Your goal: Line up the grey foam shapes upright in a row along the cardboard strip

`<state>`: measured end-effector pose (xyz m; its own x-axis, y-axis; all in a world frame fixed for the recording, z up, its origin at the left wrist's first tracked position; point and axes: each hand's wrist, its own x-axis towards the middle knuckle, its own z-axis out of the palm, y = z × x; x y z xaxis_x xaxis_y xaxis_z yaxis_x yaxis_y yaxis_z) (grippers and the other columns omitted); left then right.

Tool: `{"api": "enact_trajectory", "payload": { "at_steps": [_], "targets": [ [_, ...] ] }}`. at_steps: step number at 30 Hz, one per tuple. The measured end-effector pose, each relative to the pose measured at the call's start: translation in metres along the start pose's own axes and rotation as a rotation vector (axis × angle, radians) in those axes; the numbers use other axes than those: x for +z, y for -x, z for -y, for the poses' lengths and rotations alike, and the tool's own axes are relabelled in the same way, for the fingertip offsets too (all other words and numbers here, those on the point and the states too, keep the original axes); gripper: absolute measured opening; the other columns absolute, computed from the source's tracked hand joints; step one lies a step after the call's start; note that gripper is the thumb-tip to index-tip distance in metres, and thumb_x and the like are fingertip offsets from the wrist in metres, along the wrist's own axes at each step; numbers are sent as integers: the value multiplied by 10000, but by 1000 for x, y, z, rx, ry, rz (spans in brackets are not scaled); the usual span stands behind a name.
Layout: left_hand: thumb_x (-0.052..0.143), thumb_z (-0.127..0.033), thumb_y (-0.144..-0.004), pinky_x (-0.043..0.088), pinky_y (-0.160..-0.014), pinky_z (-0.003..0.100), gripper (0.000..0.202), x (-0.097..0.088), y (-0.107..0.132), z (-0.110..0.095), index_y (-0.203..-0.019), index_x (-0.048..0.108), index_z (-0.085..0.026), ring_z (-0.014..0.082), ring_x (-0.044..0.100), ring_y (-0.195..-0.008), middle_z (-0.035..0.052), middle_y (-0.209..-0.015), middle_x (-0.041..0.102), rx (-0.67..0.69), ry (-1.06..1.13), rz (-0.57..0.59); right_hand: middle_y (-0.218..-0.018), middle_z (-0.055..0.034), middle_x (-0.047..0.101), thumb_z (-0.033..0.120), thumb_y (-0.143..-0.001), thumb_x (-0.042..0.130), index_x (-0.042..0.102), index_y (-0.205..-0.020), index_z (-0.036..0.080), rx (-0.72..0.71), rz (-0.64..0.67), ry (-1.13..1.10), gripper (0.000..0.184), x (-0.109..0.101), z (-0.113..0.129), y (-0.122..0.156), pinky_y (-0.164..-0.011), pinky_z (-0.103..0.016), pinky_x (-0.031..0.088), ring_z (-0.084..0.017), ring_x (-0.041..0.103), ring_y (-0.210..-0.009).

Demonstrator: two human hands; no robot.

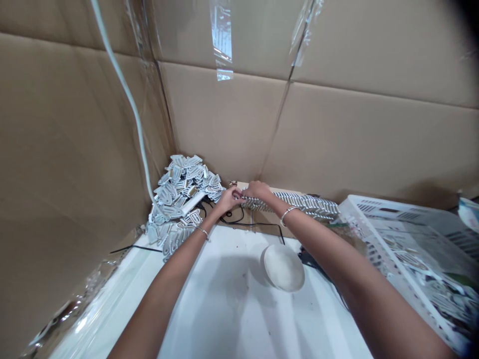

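Arms (168, 284) outstretched, left hand (227, 200) and right hand (259, 190) closed on a row of white clips (292, 203)

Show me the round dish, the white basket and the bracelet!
round dish (283, 268): head view, its middle.
white basket (389, 209): head view, its far wall.
bracelet (287, 215): head view, its band.

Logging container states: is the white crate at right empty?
Not empty: white clip-like pieces lie inside the white plastic crate.

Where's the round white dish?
In the head view, the round white dish sits on the white tabletop, between the left forearm and right forearm, nearer the right.
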<state>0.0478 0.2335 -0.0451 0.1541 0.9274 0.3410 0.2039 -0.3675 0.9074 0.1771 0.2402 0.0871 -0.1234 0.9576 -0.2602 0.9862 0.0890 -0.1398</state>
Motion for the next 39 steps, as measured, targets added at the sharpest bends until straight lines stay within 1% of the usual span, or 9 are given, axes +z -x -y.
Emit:
{"api": "enact_trajectory", "payload": {
  "at_steps": [3, 7, 11, 17, 21, 26, 29, 36, 39],
  "targets": [
    [843, -260, -651, 489, -715, 272, 334, -3, -1, -1, -879, 616, -171, 160, 648, -762, 13, -838, 697, -5, -31, 23, -1254, -286, 633, 445, -897, 556, 661, -1244, 21, 22, 8, 37, 558, -5, -9, 4, -871, -373, 492, -361, 625, -1148],
    [848, -243, -640, 498, -723, 285, 340, -4, -3, -1, -890, 628, -170, 171, 658, -762, 14, -826, 699, -8, -81, 36, -1190, -240, 678, 335, -959, 491, 684, -1190, 56, -37, 9, 70, 411, -3, -30, 7, -862, -338, 504, -278, 666, -1092],
    [837, -233, -648, 501, -744, 295, 322, -4, -4, 0, -891, 634, -174, 178, 659, -794, 21, -862, 703, 4, -127, 35, -1114, -172, 714, 266, -955, 505, 702, -1106, 85, -144, -23, 101, 307, 13, -50, 21, -892, -342, 497, -231, 678, -1031],
    [830, -218, -657, 507, -811, 321, 314, -4, -5, 1, -902, 639, -175, 190, 659, -870, 32, -922, 704, 26, -169, 36, -1278, -159, 649, 87, -887, 424, 674, -1179, 118, -319, -169, 106, 386, 40, -71, 50, -989, -310, 417, -254, 568, -1223],
    [833, -230, -663, 515, -804, 319, 322, -5, -5, 0, -913, 639, -169, 188, 663, -863, 42, -932, 709, 28, -180, 46, -1416, -131, 561, 103, -878, 427, 591, -1316, 114, -354, -231, 80, 468, 54, -82, 54, -1070, -311, 363, -230, 494, -1308],
    [834, -243, -671, 517, -815, 326, 325, -6, -3, 0, -926, 652, -158, 197, 674, -872, 58, -944, 718, 30, -201, 47, -1550, -124, 410, 145, -870, 410, 438, -1468, 81, -336, -270, 59, 602, 71, -89, 57, -1160, -455, 251, -275, 333, -1434],
    [824, -244, -680, 518, -834, 341, 321, -6, -2, 0, -941, 656, -163, 203, 673, -886, 59, -960, 720, 32, -220, 39, -1569, -111, 379, 175, -877, 391, 402, -1493, 80, -320, -288, 45, 623, 79, -90, 60, -1182, -510, 184, -278, 262, -1470],
    [842, -291, -665, 498, -915, 387, 379, -4, 8, -10, -975, 650, -188, 239, 655, -966, 63, -1017, 709, 45, -270, 19, -1616, -87, 273, 268, -864, 431, 274, -1556, 75, -298, -356, 13, 735, 93, -95, 64, -1206, -514, 124, -272, 182, -1504],
    [854, -348, -655, 487, -944, 401, 455, -3, 11, -13, -1027, 641, -193, 252, 646, -1006, 75, -1069, 697, 47, -287, 18, -1615, -80, 273, 296, -858, 439, 299, -1551, 102, -327, -355, 29, 733, 96, -97, 65, -1208, -540, 84, -275, 189, -1505]
  ]
}}
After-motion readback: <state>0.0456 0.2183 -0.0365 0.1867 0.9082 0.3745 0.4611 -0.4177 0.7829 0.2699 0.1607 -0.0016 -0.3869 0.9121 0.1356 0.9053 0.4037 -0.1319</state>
